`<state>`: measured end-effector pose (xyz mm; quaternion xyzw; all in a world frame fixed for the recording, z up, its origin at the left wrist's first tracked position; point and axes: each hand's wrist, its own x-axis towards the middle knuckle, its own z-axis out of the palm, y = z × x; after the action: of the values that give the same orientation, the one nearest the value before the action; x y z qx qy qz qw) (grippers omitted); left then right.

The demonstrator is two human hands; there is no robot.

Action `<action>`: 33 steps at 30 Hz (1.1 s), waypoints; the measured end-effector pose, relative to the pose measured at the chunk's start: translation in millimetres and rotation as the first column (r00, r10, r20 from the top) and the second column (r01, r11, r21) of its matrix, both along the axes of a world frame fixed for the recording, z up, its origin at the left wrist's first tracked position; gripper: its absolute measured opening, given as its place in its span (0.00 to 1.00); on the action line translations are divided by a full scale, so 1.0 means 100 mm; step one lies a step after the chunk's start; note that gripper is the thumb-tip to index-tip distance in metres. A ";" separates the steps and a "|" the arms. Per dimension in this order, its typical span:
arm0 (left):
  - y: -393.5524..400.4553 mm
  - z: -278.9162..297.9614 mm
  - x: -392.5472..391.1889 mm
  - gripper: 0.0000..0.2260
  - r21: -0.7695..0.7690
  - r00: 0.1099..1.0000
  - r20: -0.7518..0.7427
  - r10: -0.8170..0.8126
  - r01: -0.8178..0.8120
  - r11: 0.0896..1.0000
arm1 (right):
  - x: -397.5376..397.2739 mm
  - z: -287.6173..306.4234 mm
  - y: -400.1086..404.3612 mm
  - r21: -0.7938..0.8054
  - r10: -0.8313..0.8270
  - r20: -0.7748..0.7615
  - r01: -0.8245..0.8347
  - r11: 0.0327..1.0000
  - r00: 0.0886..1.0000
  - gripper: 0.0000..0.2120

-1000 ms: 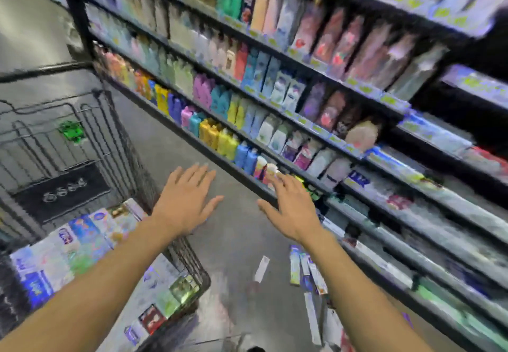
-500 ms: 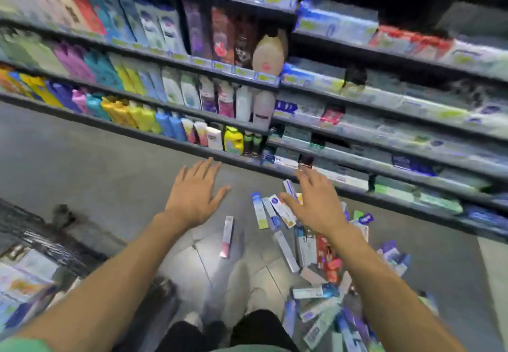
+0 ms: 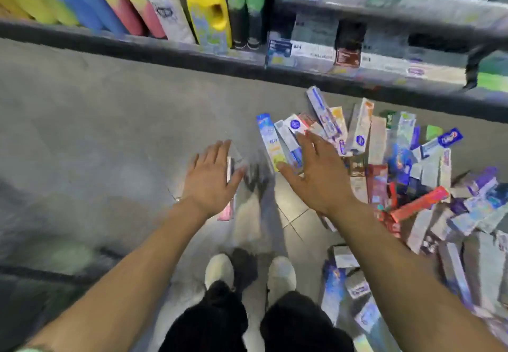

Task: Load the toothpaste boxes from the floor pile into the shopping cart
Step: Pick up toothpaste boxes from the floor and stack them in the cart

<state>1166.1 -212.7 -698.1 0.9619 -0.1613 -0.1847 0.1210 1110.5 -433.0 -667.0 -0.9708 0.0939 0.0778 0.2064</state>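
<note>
So the heap of colourful cardboard toothpaste boxes (image 3: 384, 164) is sprawled on the grey tiled floor (image 3: 110, 131) right at the foot of the dark bottom shelf (image 3: 357, 88), running from just ahead of our right hand (image 3: 319, 175) back down past our right leg. One stray pink box (image 3: 229, 186) lies apart to the left, mostly hidden under our left hand (image 3: 210, 178). Both hands are empty with fingers spread and relaxed, hovering over the boxes, can't tell if they're touching yet. Our take on doing this bit well: don't pluck singles, sweep the right hand under the near blue-and-yellow box (image 3: 270, 142) and its neighbours so we scoop a few lying the same way, and let the left grab the pink loner, squeezing lightly since thin card dents. Compared with half a second ago we've leaned in a lot: the pile looks much closer, the upper shelves dropped out of view, our white shoes (image 3: 220, 269) now show, and the cart at the lower left is gone from sight.
</note>
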 end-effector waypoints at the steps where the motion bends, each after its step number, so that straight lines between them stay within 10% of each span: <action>1: 0.00 -0.43 0.02 0.29 0.008 1.000 0.004 -0.006 0.006 1.000 | 0.03 -0.43 -0.01 -0.008 0.014 -0.021 -0.014 1.000 1.000 0.38; 10: -0.02 -3.00 0.28 0.33 0.047 0.993 0.105 0.043 -0.049 0.998 | 0.43 -3.06 -0.10 -0.104 0.077 -0.090 -0.087 0.991 0.993 0.37; 18: 0.15 -3.45 0.12 0.36 -0.218 0.981 0.101 0.166 -0.141 0.966 | 0.51 -3.78 -0.09 0.076 -0.141 0.092 0.134 0.988 0.986 0.34; 26: 0.16 -3.38 -0.01 0.20 -0.215 0.797 -0.195 0.572 -0.604 0.768 | 0.68 -3.70 0.02 0.147 -0.420 -0.154 0.441 0.885 0.894 0.35; 29: 0.23 -3.33 0.06 0.17 -0.389 0.717 -0.357 0.598 -0.696 0.603 | 0.77 -3.62 0.06 0.291 -0.444 -0.143 0.466 0.835 0.885 0.28; 33: 0.20 -3.07 0.12 0.16 -0.569 0.564 -0.664 0.492 -0.807 0.157 | 0.77 -3.29 0.20 0.513 -0.438 -0.112 0.430 0.743 0.892 0.23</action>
<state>1177.8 -192.3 -1004.9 0.6963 0.2320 -0.1648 0.6589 1187.5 -413.4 -996.2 -0.8287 0.2906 0.0428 0.4764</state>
